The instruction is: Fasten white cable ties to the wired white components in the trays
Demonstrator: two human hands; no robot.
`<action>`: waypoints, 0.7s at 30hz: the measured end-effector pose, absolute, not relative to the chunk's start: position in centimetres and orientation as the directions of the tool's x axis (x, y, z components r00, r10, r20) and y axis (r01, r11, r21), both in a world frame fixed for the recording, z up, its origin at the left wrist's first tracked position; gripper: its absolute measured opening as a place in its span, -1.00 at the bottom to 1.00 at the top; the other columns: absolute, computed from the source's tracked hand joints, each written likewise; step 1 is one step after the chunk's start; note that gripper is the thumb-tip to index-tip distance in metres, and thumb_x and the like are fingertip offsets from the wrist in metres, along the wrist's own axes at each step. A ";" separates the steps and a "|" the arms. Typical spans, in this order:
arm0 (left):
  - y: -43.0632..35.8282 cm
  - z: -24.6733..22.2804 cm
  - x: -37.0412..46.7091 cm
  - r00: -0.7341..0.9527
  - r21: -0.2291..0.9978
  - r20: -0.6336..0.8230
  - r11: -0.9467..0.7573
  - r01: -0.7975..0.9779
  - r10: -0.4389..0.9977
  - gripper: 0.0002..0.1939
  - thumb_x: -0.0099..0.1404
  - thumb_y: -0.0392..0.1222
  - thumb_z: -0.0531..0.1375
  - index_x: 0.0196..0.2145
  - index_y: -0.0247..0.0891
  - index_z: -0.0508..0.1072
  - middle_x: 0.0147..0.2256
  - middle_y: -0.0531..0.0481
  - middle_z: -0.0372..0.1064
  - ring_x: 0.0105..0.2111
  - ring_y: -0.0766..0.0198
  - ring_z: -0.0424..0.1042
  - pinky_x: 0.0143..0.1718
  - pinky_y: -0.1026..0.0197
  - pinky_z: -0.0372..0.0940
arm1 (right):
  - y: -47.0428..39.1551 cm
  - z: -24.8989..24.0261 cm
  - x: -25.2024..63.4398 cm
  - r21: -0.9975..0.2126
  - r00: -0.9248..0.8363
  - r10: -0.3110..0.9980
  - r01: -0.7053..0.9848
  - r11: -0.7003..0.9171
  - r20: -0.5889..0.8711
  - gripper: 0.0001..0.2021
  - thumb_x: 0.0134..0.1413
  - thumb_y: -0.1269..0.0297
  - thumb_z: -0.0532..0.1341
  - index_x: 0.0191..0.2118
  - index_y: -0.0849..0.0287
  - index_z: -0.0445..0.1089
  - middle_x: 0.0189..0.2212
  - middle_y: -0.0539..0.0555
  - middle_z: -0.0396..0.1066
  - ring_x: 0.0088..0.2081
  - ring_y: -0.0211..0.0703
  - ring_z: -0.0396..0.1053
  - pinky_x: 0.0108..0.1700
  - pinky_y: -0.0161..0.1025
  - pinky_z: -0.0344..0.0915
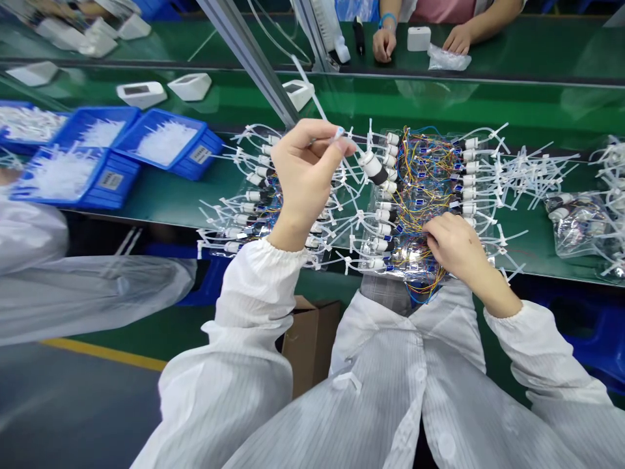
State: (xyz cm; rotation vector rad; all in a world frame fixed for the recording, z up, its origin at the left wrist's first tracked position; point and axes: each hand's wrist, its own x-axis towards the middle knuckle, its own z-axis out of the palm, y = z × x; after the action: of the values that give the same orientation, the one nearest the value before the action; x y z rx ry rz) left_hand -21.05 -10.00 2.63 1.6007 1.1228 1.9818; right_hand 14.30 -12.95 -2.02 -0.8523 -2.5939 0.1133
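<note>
Raised over the bench, my left hand (310, 172) pinches a white cable tie (312, 91), whose strap sticks up past the fingertips. Just right of those fingers, a white-and-black cylindrical part (374, 167) is tilted above the others; whether the tie loops around it is unclear. Lower right, my right hand (456, 244) is closed, its fingertips on coloured wires (422, 208) in the middle of the near group. Rows of similar white-and-black cylinders (382, 229) with cable ties flank these wires, lying on clear plastic bags (410, 266).
Blue bins (180, 153) of small white pieces stand left. Another wired group (254, 208) lies behind my left forearm. Loose cable ties (532, 172) and a bagged bundle (579, 221) lie right. A metal post (254, 58) slants overhead. Co-workers' hands (384, 45) are across the bench.
</note>
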 end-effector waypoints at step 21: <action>-11.0 3.1 -21.7 -0.454 0.740 0.644 -0.653 0.164 0.616 -0.46 0.36 0.30 0.74 -0.16 -0.02 0.59 -0.27 0.18 0.59 -0.21 0.28 0.74 -0.04 0.02 0.53 | -13.1 6.5 15.7 -0.223 -0.741 0.510 0.461 0.859 0.436 -0.72 0.66 0.35 0.26 0.12 0.03 0.77 -0.08 0.24 0.80 0.08 0.33 0.70 0.19 0.27 0.68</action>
State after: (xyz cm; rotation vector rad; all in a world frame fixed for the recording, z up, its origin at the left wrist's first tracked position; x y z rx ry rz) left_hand -21.75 -10.98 3.09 1.4401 1.1190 2.1806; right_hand 15.74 -13.12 6.46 -0.7102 -2.5389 0.1368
